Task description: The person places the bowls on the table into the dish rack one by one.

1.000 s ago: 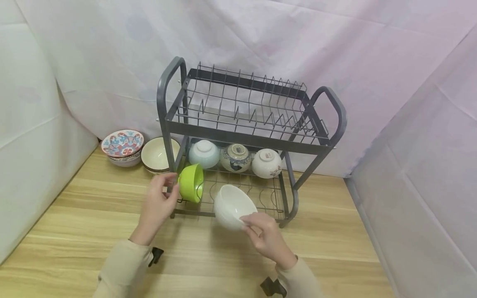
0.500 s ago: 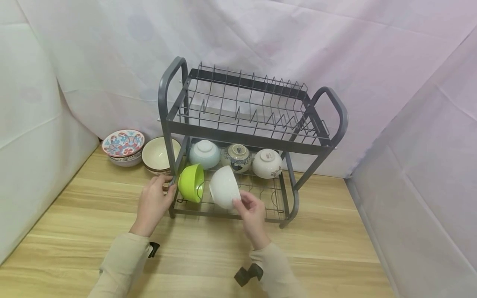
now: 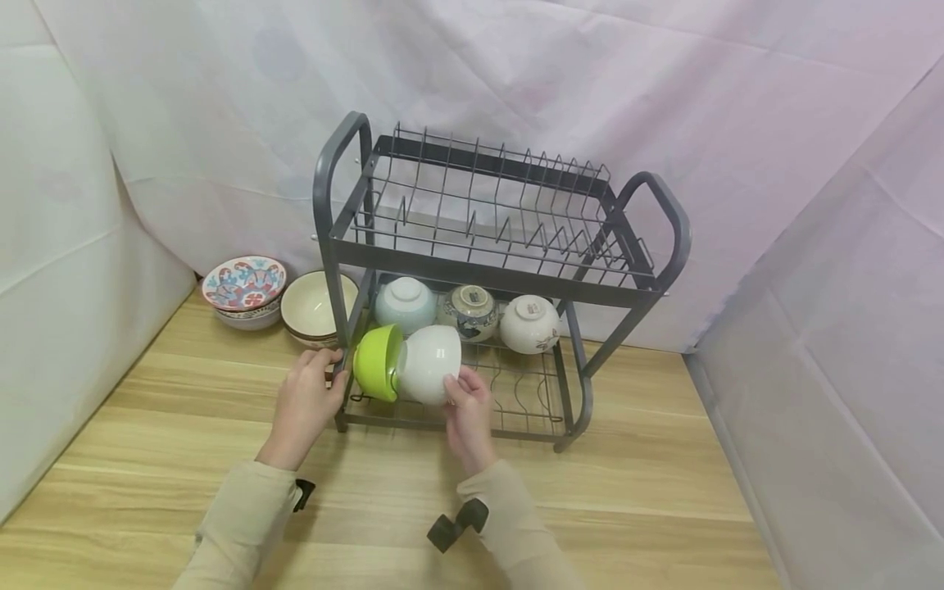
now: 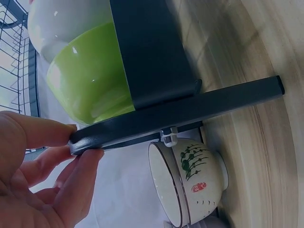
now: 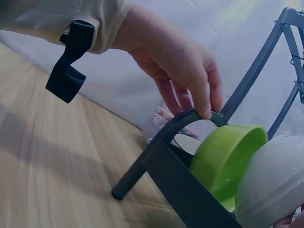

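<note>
White bowl (image 3: 430, 363), glossy and tipped sideways, nested against the green bowl (image 3: 378, 361); my right hand (image 3: 465, 414) grasped it, my left hand (image 3: 304, 406) gripped the rack (image 3: 335, 287) post.

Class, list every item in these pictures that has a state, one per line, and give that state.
White ceramic bowl: on its side, on lower shelf, nested against green bowl.
Green plastic bowl: on its side.
Grey metal dish rack: upper shelf empty.
Right hand: holds white bowl.
Left hand: grips rack's frame.
Three small bowls: upside down, back row.
</note>
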Demonstrator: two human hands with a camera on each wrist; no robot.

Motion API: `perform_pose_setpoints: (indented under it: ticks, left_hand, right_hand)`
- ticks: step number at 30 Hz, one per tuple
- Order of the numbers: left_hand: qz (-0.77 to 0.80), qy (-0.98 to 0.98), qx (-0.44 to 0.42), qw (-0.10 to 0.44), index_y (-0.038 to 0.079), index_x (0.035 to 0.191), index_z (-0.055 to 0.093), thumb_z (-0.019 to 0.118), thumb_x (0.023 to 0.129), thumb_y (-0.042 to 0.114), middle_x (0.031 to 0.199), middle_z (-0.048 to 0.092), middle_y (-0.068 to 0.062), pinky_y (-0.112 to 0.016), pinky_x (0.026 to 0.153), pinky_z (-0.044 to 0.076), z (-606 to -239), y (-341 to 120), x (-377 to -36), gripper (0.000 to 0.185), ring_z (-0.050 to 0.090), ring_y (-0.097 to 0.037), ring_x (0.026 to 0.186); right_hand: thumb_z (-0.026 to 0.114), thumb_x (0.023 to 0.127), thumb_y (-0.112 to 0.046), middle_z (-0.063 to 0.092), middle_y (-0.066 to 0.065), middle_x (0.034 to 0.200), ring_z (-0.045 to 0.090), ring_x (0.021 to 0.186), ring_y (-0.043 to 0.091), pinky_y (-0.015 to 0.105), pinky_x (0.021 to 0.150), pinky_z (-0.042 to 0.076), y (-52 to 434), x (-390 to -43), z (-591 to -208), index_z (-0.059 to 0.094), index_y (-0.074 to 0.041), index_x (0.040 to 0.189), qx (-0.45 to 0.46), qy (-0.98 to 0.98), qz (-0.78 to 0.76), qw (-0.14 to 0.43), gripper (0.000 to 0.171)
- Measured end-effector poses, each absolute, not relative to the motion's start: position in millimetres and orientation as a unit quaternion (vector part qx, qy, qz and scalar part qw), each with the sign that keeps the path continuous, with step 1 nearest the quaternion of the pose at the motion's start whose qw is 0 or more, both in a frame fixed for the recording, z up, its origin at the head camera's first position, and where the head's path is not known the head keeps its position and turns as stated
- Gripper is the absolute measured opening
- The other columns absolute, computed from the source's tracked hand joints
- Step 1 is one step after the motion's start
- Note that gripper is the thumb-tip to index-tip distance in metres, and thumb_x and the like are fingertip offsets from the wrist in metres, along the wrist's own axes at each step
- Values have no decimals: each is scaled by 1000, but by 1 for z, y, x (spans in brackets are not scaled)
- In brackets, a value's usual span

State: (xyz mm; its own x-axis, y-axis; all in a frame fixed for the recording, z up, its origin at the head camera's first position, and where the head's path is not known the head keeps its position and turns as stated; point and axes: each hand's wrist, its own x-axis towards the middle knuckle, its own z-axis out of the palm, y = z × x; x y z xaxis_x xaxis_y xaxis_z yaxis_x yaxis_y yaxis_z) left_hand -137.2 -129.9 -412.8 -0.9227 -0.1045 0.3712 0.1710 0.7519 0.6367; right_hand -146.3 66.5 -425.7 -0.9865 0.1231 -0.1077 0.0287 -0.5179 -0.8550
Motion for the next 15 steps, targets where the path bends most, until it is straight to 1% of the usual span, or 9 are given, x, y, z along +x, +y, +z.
perform_pose_setpoints:
  ticks: [4,8,11,15]
  left_hand:
    - [-352,-916,-17,194,-9,99,60,63,77,-3,95,57,-26,-42,58,53,-413,-130,-137,23,64,-35,73]
    - [-350,-917,-16,192,-9,100,60,63,77,-3,95,57,-26,-43,58,53,-413,-130,-137,23,64,-36,73]
    - [-348,-918,-17,191,-8,100,60,63,78,-3,94,57,-26,-43,58,53,-413,-130,-137,23,64,-36,74]
    - [-347,-918,-18,190,-8,101,60,63,78,-2,94,57,-26,-44,58,53,-413,-130,-138,24,64,-35,74]
  right_hand:
    - [50,84,7,67,6,90,62,84,15,31,79,50,60,-149,-429,60,-7,87,-73,-485,871,12,17]
    - [49,84,6,65,9,96,62,87,17,34,82,50,57,-152,-430,58,-6,91,-76,-480,874,-3,16]
    - [49,84,6,65,7,93,61,85,16,32,80,50,54,-153,-431,58,-7,89,-78,-479,874,-9,16]
    - [50,83,6,65,2,83,60,77,12,26,73,50,49,-154,-433,59,-6,87,-69,-492,868,-8,16]
